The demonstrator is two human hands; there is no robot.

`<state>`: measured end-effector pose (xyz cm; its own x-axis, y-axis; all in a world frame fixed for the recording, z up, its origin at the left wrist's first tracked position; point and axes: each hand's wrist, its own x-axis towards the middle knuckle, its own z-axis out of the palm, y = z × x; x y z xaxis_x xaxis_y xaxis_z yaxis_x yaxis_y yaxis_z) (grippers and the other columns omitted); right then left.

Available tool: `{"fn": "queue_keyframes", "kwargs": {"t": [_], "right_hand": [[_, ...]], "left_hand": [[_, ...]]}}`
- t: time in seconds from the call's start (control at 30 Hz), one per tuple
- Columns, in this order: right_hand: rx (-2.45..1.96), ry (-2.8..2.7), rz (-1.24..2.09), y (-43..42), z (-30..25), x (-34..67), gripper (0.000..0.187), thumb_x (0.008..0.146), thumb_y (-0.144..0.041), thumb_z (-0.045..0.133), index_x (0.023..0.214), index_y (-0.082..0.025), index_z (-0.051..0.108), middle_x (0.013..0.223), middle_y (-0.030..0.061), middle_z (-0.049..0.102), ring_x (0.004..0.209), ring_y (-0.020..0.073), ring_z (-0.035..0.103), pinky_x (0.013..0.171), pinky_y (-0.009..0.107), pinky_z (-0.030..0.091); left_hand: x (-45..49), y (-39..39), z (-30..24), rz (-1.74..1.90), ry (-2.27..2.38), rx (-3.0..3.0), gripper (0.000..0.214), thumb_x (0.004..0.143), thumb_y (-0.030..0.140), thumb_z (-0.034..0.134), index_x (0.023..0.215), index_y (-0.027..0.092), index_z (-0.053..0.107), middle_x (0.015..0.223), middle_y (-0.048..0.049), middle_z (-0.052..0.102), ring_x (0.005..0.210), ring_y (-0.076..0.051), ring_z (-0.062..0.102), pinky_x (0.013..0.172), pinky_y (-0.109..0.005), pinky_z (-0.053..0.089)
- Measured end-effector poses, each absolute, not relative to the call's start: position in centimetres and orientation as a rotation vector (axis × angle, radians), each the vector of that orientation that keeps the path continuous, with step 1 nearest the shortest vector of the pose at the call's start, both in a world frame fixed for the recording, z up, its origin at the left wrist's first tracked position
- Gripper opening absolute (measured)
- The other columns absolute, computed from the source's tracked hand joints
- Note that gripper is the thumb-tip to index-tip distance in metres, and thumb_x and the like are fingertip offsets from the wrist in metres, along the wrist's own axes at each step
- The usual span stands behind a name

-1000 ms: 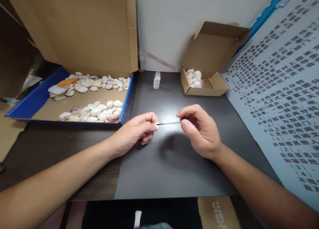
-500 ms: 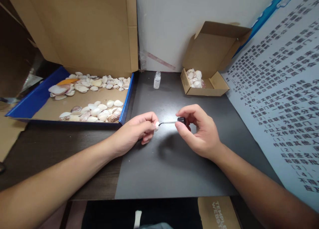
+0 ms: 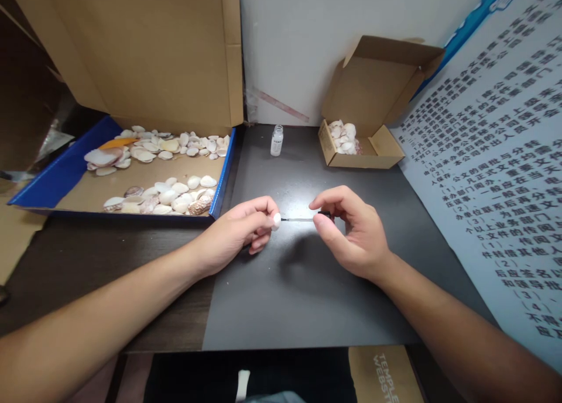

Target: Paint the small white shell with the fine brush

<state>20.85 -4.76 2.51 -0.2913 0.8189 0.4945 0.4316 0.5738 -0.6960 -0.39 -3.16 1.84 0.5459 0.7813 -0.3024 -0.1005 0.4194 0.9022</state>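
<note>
My left hand (image 3: pixel 239 233) pinches a small white shell (image 3: pixel 276 219) between thumb and fingers, just above the dark mat (image 3: pixel 307 298). My right hand (image 3: pixel 351 233) grips the black cap of a thin brush (image 3: pixel 302 219). The brush tip touches the shell. A small clear bottle (image 3: pixel 276 140) stands open at the back of the mat, between the two boxes.
A large blue-edged cardboard tray (image 3: pixel 222 181) with several shells lies at the left, its lid raised. A small open cardboard box (image 3: pixel 351 157) with several white shells sits at the back right. A printed board (image 3: pixel 492 175) leans along the right side.
My right hand has shifted slightly, and the brush has dropped a little against the shell. My left hand holds still.
</note>
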Motion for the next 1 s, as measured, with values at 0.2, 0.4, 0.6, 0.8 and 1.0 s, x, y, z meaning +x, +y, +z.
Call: {"fn": "queue_keyframes", "kwargs": {"t": [0.2, 0.4, 0.6, 0.8, 1.0], "right_hand": [[-1.028, -1.967, 0.534, -4.65, 2.23, 20.86, 0.012, 0.088, -0.019, 0.063, 0.098, -0.022, 0.057, 0.066, -0.0064, 0.043, 0.054, 0.0099, 0.045, 0.053, 0.024, 0.040], [-0.978, -1.931, 0.619, -4.72, 2.25, 21.01, 0.007, 0.094, -0.019, 0.053, 0.100, -0.021, 0.057, 0.068, -0.0050, 0.048, 0.056, 0.0101, 0.047, 0.054, 0.023, 0.042], [-1.027, -1.950, 0.558, -4.58, 2.13, 20.84, 0.013, 0.087, -0.017, 0.062, 0.098, -0.021, 0.057, 0.070, -0.0053, 0.046, 0.055, 0.0095, 0.046, 0.054, 0.023, 0.041], [-0.985, -1.967, 0.615, -4.66, 2.32, 21.01, 0.006, 0.094, -0.018, 0.053, 0.096, -0.020, 0.058, 0.071, -0.0034, 0.053, 0.058, 0.0105, 0.049, 0.055, 0.024, 0.042], [-0.971, -1.949, 0.575, -4.64, 2.18, 20.88, 0.006, 0.094, -0.017, 0.055, 0.098, -0.021, 0.057, 0.076, -0.0023, 0.056, 0.059, 0.0102, 0.050, 0.055, 0.024, 0.043]], "left_hand": [[-0.47, -3.16, 1.78, 0.634, 0.808, 0.990, 0.009, 0.086, 0.022, 0.057, 0.079, 0.018, 0.051, 0.061, 0.0061, 0.039, 0.051, -0.007, 0.037, 0.049, -0.020, 0.029], [-0.39, -3.16, 1.69, 0.636, 0.808, 0.991, 0.007, 0.085, 0.020, 0.055, 0.080, 0.018, 0.052, 0.061, 0.0059, 0.039, 0.050, -0.007, 0.037, 0.049, -0.021, 0.029], [-0.39, -3.17, 1.64, 0.635, 0.806, 0.993, 0.008, 0.086, 0.021, 0.056, 0.079, 0.018, 0.051, 0.061, 0.0061, 0.039, 0.050, -0.007, 0.037, 0.049, -0.020, 0.029], [-0.44, -3.13, 1.69, 0.631, 0.807, 0.991, 0.008, 0.086, 0.021, 0.056, 0.080, 0.018, 0.052, 0.060, 0.0061, 0.039, 0.051, -0.007, 0.037, 0.049, -0.020, 0.029], [-0.34, -3.19, 1.90, 0.636, 0.819, 0.991, 0.008, 0.085, 0.020, 0.055, 0.078, 0.018, 0.050, 0.060, 0.0060, 0.039, 0.050, -0.007, 0.037, 0.049, -0.021, 0.029]]}}
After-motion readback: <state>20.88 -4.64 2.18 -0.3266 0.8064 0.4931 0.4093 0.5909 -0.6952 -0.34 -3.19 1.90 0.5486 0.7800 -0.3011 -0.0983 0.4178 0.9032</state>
